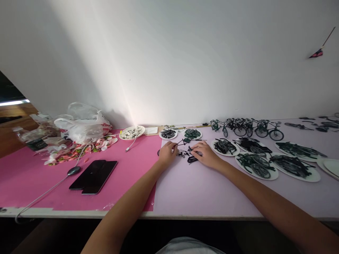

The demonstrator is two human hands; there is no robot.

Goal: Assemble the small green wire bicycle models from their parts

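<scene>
Left hand, left of loose parts, pinches dark piece, long axis slanting up-right; right hand right of parts, finger grip unclear.

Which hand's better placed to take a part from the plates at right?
Right, probably. The right hand is nearer those plates, though whether it grips a part is unclear. The left hand is farther off and appears to hold a thin dark piece.

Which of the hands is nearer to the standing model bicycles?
Right. The right hand is in front and to the left of the bicycles; the left hand is farther off to their left.
</scene>
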